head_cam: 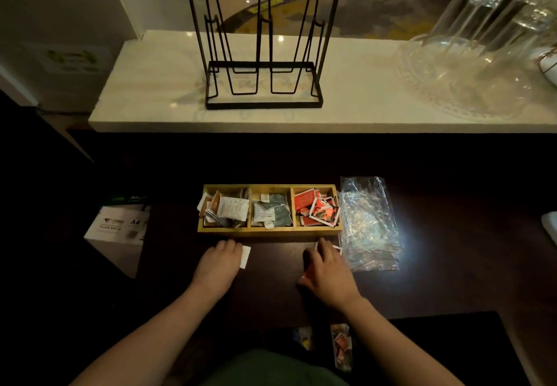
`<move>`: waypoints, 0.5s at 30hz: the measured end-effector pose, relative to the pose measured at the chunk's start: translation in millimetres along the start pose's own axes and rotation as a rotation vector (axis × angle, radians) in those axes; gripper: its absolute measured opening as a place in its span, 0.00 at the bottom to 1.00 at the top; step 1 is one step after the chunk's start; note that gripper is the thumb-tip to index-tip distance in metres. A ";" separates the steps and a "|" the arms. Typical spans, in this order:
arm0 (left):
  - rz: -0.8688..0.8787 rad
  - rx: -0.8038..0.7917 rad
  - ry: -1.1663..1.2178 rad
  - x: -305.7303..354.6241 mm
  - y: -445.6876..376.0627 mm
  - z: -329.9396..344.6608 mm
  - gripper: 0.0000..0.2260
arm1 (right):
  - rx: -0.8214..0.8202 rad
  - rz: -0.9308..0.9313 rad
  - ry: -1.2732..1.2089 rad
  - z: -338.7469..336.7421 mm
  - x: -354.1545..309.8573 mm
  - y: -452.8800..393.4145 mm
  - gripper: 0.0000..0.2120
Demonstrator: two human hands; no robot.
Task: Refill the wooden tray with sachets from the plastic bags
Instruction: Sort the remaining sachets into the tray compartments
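The left hand (221, 260) holds a white sachet (245, 256). The right hand (327, 268) gathers loose sachets beside the plastic bag (369, 223). Just past them sits the wooden tray (269, 230), nearly full. Next, probably, each sachet goes into its matching compartment.

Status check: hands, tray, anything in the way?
Left hand holds white sachet; right hand on red sachets. Wooden tray stocked in all three compartments. Plastic bag beside tray; path unobstructed.
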State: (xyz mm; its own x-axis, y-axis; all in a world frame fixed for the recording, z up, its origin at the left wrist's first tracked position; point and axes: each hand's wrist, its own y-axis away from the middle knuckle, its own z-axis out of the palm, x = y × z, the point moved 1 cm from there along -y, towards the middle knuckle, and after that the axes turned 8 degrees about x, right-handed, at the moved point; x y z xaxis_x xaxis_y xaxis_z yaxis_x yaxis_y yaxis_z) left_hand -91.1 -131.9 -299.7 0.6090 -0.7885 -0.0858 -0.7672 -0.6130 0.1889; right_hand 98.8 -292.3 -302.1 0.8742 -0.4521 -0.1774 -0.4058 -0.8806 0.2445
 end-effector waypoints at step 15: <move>-0.573 0.054 0.805 -9.3 -15.8 -13.2 0.13 | 0.075 -0.035 0.281 14.7 -28.2 4.7 0.16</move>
State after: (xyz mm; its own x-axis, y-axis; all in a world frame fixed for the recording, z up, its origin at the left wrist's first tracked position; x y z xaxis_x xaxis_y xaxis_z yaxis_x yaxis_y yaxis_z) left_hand -81.9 -114.2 -289.0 0.8313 -0.1156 0.5437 -0.3097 -0.9086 0.2803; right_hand 68.4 -285.7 -309.9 0.9235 -0.3731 0.0894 -0.3832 -0.9080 0.1695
